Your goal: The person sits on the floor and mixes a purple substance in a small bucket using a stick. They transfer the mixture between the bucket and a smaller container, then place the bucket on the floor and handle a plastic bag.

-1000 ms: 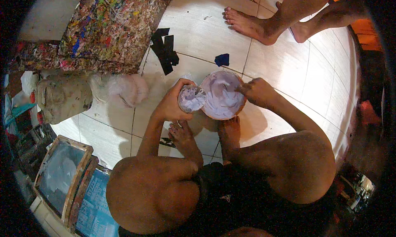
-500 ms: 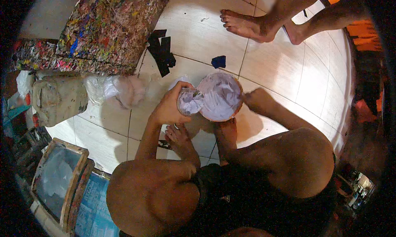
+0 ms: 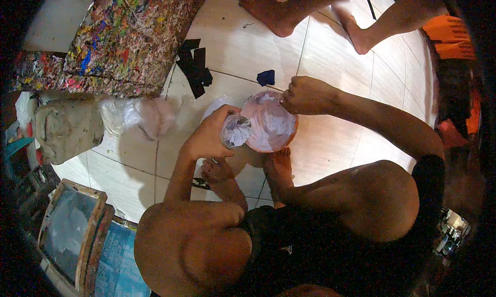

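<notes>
My left hand [image 3: 207, 134] is wrapped round a small clear cup [image 3: 223, 133] that has whitish-lilac paste in it. The cup is tilted and lies against the left side of a larger round tub [image 3: 294, 136]. Thick paste [image 3: 269, 122] of the same pale colour, smeared and uneven, covers the inside of the tub. At the tub's upper right rim is my right hand [image 3: 308, 96], closed with its fingers curled in. Whatever it holds, if anything, is hidden. The tub sits on the tiled floor just beyond my bare feet.
Black scraps [image 3: 195, 69] and a dark blue piece [image 3: 265, 78] lie beyond the tub. A paint-crusted block [image 3: 129, 38] stands at the far left, with clear plastic bags [image 3: 121, 115] below it. A wooden-framed screen [image 3: 70, 232] leans at the near left. Another person's bare feet [image 3: 271, 15] are at the far side.
My right hand has gone from the tub's right side to its upper right rim, the forearm now reaching farther across. The other person's feet have shifted away.
</notes>
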Demonstrator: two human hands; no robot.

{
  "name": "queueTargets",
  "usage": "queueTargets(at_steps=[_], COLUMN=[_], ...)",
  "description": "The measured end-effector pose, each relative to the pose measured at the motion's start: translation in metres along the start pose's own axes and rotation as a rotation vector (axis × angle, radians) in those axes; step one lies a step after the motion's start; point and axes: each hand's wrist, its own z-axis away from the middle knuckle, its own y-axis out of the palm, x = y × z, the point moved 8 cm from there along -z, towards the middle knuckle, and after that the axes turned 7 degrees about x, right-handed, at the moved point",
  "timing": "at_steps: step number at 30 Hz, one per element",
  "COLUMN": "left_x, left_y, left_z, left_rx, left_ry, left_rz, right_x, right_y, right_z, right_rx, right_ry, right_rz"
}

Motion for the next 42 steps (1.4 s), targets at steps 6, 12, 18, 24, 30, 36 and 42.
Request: queueTargets(at_steps=[6,12,18,24,30,36,42], left_x=[-0.006,-0.004,0.0,-0.004,-0.007,-0.002,-0.002], left_y=[0.003,0.004,-0.001,0.001,-0.003,0.001,-0.001], left_z=[-0.01,-0.011,-0.008,-0.01,-0.011,-0.015,-0.01], left_rx=[0.06,0.083,0.073,0.096,0.109,0.167,0.125], left_ry=[0.005,0.021,0.031,0.022,0.015,-0.009,0.024], left_rz=[-0.197,-0.204,-0.132,-0.111,-0.129,-0.132,-0.126], right_x=[0.002,0.035,0.078,0.111,0.123,0.152,0.16], right_y=[0.026,0.054,0.083,0.099,0.068,0.134,0.123], right_z=[0.023,0.059,0.058,0.046,0.019,-0.015,-0.04], right_rx=[0.136,0.305,0.31,0.104,-0.214,-0.252,-0.169], right_ry=[0.133,0.334,0.629,0.818,0.849,1.011,0.776], right_rz=[-0.317,-0.506,-0.8,-1.188,-1.907,-1.971,-2.298])
